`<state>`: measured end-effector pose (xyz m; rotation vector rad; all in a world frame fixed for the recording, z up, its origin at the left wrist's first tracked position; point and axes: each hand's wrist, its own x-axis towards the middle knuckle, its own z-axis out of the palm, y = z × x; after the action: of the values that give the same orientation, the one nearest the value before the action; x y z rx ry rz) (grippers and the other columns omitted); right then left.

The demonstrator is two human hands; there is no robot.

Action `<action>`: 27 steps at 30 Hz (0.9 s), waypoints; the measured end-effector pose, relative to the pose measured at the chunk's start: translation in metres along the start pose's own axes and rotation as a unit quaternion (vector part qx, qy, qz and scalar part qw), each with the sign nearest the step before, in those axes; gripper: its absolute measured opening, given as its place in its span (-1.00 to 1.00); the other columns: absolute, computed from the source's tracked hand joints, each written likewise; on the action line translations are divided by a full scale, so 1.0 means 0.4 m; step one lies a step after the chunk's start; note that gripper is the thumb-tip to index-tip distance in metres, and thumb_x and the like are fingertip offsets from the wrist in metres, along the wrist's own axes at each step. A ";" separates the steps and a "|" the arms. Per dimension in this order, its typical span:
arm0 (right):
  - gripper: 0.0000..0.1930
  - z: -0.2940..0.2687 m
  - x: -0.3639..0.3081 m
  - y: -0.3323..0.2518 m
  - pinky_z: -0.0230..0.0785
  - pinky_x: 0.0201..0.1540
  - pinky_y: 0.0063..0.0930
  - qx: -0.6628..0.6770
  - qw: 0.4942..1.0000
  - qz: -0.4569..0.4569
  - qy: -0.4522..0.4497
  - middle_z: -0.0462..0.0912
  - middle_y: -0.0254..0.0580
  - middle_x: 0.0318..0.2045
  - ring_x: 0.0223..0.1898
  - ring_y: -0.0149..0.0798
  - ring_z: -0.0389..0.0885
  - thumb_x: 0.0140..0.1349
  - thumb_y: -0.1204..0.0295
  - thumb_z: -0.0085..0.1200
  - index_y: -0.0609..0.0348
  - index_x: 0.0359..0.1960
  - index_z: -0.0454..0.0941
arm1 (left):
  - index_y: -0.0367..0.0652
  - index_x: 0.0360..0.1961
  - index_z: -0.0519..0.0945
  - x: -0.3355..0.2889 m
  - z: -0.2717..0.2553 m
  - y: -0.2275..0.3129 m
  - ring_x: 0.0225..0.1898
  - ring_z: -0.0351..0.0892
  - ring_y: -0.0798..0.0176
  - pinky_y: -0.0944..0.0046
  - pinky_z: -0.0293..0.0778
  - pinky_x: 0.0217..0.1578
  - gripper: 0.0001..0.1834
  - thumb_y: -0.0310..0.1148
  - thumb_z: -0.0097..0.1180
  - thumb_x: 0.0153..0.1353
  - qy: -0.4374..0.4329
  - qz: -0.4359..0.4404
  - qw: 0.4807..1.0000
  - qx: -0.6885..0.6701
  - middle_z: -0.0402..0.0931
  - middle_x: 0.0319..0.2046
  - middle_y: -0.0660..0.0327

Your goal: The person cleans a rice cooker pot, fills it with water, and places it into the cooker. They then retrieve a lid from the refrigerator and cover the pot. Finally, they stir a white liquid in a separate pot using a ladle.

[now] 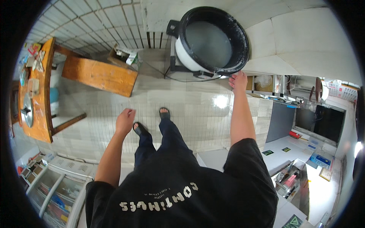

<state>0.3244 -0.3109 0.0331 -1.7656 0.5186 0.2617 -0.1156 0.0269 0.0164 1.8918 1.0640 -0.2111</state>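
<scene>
A large round cooker (183, 53) with a white body, black rim and black side handles stands on a dark metal stand. Cloudy, pale liquid (208, 43) fills its lower part, and whitish residue marks the inner wall. Against the near right edge of the rim is my right hand (238, 81), its fingers curled together; whether they grip the rim or something small is hidden. My left hand (125, 121) hangs over the floor, fingers loosely curled in, with nothing visible in it. The nearest furniture to it is a wooden bench (99, 75).
A wooden table (47, 114) with a pan lid (28, 110) and clutter stands at the left. Behind the bench sits an open carton (121, 57). A glass-topped freezer (57, 193) is lower left; a white counter (279, 155) with a utensil box (303, 186) is at right.
</scene>
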 end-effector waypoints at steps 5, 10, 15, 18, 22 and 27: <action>-0.71 0.024 0.033 -0.098 0.43 -0.60 -0.47 0.097 0.990 0.047 -0.095 0.55 -0.28 -0.49 -0.61 -0.36 0.53 0.32 0.14 0.03 0.07 -0.12 0.46 | -0.24 -0.09 0.53 0.210 0.044 0.391 -0.49 0.55 0.32 0.30 0.47 -0.47 -0.55 -0.03 0.05 0.30 -0.070 -0.005 0.982 -0.176 0.56 -0.44 0.18; -0.81 0.029 0.002 -0.071 0.31 -0.67 -0.55 0.039 0.992 -0.042 -0.112 0.54 -0.33 -0.52 -0.66 -0.44 0.47 0.26 0.31 0.10 0.05 -0.16 0.48 | -0.23 0.02 0.48 0.283 0.099 0.631 -0.61 0.47 0.37 0.34 0.44 -0.56 -0.46 0.05 0.04 0.29 -0.117 -0.020 0.958 -0.260 0.53 -0.37 0.20; -0.61 0.016 -0.030 -0.051 0.44 -0.58 -0.46 -0.047 0.996 -0.018 -0.067 0.60 -0.11 -0.33 -0.59 -0.28 0.59 0.23 0.28 0.08 0.31 -0.02 0.47 | -0.21 0.08 0.51 0.300 0.134 0.695 -0.62 0.46 0.32 0.32 0.45 -0.57 -0.34 0.14 0.10 0.20 -0.130 -0.004 0.958 -0.255 0.55 -0.31 0.12; -0.52 0.000 -0.022 -0.059 0.48 -0.43 -0.33 -0.147 0.986 -0.053 -0.053 0.63 -0.08 -0.46 -0.55 -0.22 0.65 0.24 0.13 0.05 0.31 0.00 0.49 | -0.29 -0.15 0.50 0.313 0.142 0.709 -0.65 0.49 0.37 0.36 0.43 -0.61 -0.51 0.01 0.10 0.27 -0.102 0.027 0.970 -0.217 0.54 -0.46 0.22; -0.54 -0.007 0.015 -0.079 0.32 -0.40 -0.39 -0.199 0.974 -0.108 0.004 0.56 -0.17 -0.56 -0.60 -0.30 0.53 0.23 0.13 0.08 0.29 -0.02 0.51 | -0.33 -0.28 0.52 0.343 0.149 0.737 -0.67 0.52 0.35 0.34 0.46 -0.61 -0.52 -0.01 0.12 0.25 -0.079 0.036 0.980 -0.178 0.53 -0.55 0.20; -0.35 0.005 0.023 -0.093 0.40 -0.01 -0.14 -0.271 0.957 -0.102 0.019 0.68 0.09 -0.27 -0.16 0.03 0.64 0.13 0.05 0.03 0.29 0.15 0.45 | -0.31 -0.41 0.53 0.383 0.144 0.750 -0.66 0.54 0.31 0.32 0.47 -0.59 -0.54 -0.02 0.14 0.23 -0.077 0.029 0.985 -0.149 0.53 -0.60 0.19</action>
<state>0.3503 -0.3041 0.0606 -2.3450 0.2995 0.2388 0.2170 0.0118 0.0938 1.6065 0.8821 -0.1530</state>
